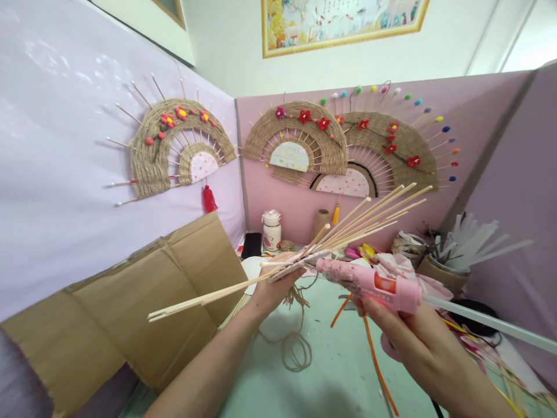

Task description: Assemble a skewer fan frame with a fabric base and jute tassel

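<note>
My left hand (pixel 274 293) is closed around a half-made fan (pixel 361 223) of thin wooden sticks, which spread up to the right. A few sticks reach out to the lower left. Where they meet there is a pale patterned piece, partly covered by the glue gun's tip. In my right hand (pixel 404 337) is a pink hot glue gun (pixel 369 281), its nozzle touching or very near the joined sticks; I cannot tell which. A long clear glue stick (pixel 491 325) runs out of its back end. Below my left hand hangs some jute twine (pixel 297 351), looping on the table.
Finished woven fans (pixel 150 151) hang on the partition walls. A cardboard sheet (pixel 130 296) leans at left. Behind my hands stand a white bottle (pixel 272 231), a phone (pixel 252 245) and a twine spool (pixel 321 223). At right, a pot (pixel 444 276) holds white strips. An orange strip (pixel 378 360) lies on the green table.
</note>
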Demonstrator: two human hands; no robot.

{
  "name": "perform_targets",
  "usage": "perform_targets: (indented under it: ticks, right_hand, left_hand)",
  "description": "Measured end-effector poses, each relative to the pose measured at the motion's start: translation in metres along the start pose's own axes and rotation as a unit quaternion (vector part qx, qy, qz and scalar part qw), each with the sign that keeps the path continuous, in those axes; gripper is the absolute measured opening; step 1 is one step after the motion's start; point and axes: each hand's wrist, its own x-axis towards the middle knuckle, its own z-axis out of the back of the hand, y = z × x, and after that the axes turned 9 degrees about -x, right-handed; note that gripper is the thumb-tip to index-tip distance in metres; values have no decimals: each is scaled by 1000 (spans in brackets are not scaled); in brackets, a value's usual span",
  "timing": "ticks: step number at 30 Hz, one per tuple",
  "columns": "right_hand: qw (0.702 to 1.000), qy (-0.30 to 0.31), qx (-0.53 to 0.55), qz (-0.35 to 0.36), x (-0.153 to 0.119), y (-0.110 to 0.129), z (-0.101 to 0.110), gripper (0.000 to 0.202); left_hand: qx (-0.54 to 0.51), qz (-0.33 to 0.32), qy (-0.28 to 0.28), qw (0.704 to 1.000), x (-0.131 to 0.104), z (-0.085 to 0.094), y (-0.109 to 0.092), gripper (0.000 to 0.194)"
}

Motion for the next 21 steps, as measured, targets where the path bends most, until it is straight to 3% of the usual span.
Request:
perform_targets:
  ticks: [21]
  right_hand:
    - [999, -9, -30, 14, 3, -13, 5, 40]
  left_hand:
    - [14, 6, 20, 1000, 0, 2, -2, 35]
